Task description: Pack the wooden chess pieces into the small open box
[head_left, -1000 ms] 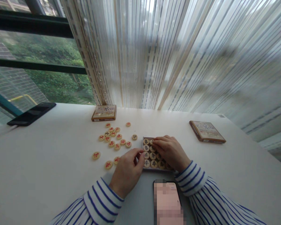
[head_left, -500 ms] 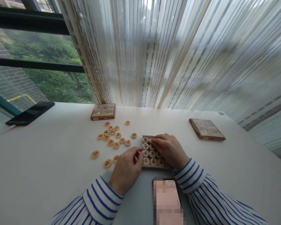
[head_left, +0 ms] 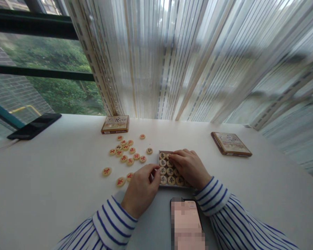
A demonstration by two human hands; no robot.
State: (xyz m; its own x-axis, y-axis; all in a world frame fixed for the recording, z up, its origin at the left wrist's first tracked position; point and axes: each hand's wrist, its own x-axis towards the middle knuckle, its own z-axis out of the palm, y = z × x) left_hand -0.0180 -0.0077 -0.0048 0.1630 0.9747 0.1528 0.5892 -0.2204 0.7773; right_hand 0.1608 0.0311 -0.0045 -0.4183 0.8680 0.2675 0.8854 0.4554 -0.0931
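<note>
A shallow box [head_left: 173,186] holds rows of round Chinese chess pieces with black characters, such as one piece [head_left: 170,171] near its middle. At the box's left side, my left hand [head_left: 141,190] pinches the rim between thumb and fingers. My right hand [head_left: 191,168] reaches over the box, its fingertips closed on a Chinese chess piece [head_left: 168,157] in the far row. That hand hides much of the box's right half. Just left of the box lies a loose black-marked piece [head_left: 149,151]. Farther left are several loose pieces, mostly red-marked, including one [head_left: 106,171] apart from the cluster.
Two flat printed boxes lie on the white table [head_left: 54,180]: a left box [head_left: 116,124] near the curtain and a right box [head_left: 231,143]. A phone [head_left: 187,222] with a lit screen lies in front of me. A dark device [head_left: 35,126] with a cable sits far left.
The view has shifted very slightly. Both hands keep their places at the box, and the pieces lie as before.
</note>
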